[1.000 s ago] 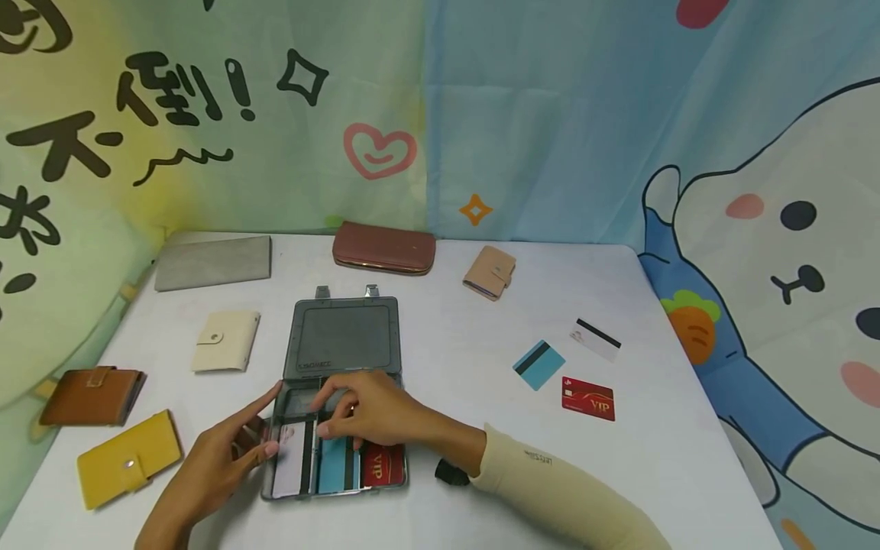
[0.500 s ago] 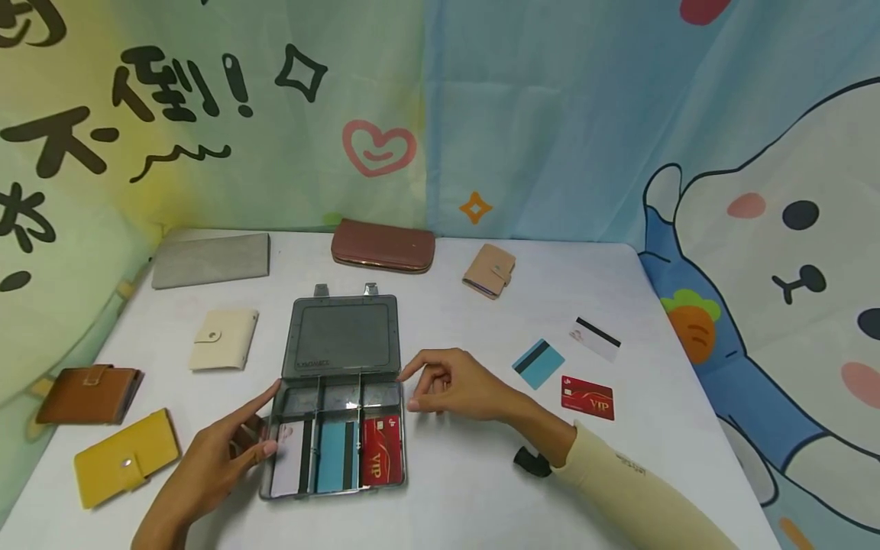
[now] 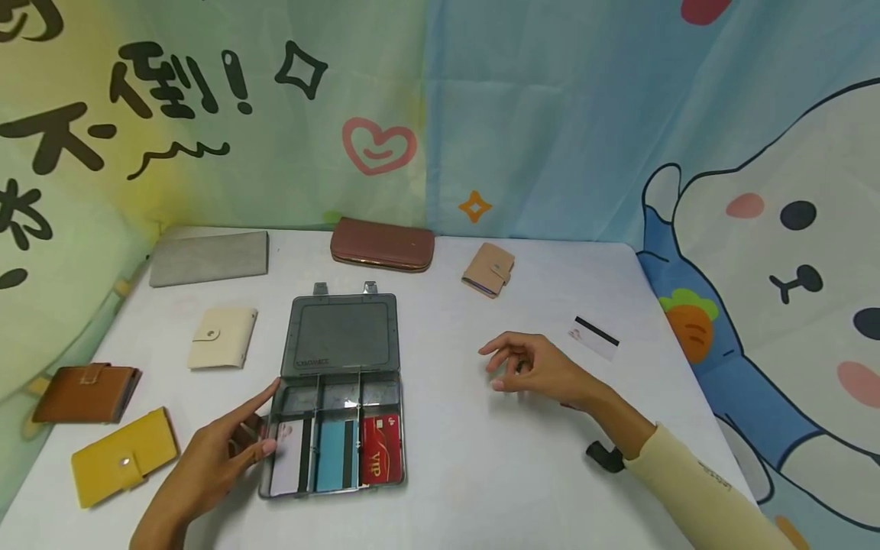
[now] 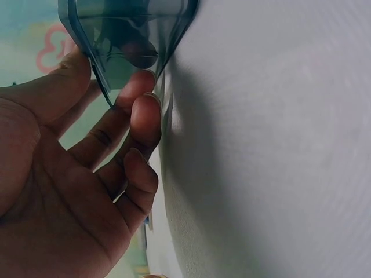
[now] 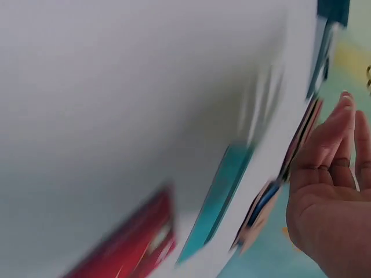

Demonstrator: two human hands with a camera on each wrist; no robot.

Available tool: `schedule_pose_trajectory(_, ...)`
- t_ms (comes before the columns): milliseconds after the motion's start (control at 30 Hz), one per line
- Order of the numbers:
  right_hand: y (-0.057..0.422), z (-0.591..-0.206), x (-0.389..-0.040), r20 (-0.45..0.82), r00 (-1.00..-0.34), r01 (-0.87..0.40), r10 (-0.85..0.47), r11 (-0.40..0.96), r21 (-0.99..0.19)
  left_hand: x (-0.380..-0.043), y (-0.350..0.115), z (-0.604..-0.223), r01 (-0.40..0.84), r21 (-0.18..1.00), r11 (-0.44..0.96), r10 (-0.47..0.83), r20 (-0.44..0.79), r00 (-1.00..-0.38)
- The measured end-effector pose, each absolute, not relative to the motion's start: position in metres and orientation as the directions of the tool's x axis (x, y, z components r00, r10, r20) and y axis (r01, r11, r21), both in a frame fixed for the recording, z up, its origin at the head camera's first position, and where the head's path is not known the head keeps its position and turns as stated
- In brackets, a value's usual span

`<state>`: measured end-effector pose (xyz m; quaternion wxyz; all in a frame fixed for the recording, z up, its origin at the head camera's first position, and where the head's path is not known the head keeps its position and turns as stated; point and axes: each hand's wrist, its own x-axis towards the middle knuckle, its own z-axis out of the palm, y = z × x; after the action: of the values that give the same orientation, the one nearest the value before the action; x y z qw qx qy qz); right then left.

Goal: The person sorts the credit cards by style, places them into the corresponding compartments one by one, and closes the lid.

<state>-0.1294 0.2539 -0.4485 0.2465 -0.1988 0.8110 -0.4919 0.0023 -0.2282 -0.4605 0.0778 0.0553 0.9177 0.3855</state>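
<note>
My left hand (image 3: 213,458) grips the left side of a translucent grey plastic box (image 3: 344,330), whose lid lies back. In the left wrist view, thumb and fingers are at a corner of the box (image 4: 127,29). Its front compartments hold a white card (image 3: 286,458), a blue card (image 3: 333,456) and a red VIP card (image 3: 381,451). My right hand (image 3: 539,367) hovers over the table with loosely bent fingers, holding nothing. Behind it, a second blue card (image 5: 214,200) and red card (image 5: 139,237) are hidden in the head view. Another white card (image 3: 594,336) lies just beyond.
On the left lie a yellow wallet (image 3: 124,458), a brown wallet (image 3: 85,393) and a cream wallet (image 3: 222,338). At the back are a grey pouch (image 3: 209,258), a dark brown zip wallet (image 3: 382,244) and a tan card holder (image 3: 488,270). A printed curtain (image 3: 550,122) hangs behind.
My right hand has left the box and moved right across the table, now covering the loose blue and red cards in the head view. The left hand stays at the box.
</note>
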Motion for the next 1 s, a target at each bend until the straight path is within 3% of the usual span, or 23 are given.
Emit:
schedule_pose_trajectory(367,0.324,-0.448,-0.156,-0.184,-0.894,-0.124,-0.409,0.619,-0.775,0.002,-0.228,-0.460,0.015,0.710,0.704,0.147,-0.126,-0.981)
schedule_pose_trajectory(700,0.380,-0.454,-0.177,-0.184,-0.966,-0.031,-0.183,0.786,-0.618,0.002,-0.228,-0.462,0.028,0.711,0.703,0.151,-0.110,-0.982)
schedule_pose_trajectory(1000,0.397,-0.462,-0.184,-0.221,-0.975,0.126,0.014,0.856,-0.501,0.002,-0.229,-0.461,0.024,0.708,0.706,0.147,-0.113,-0.983)
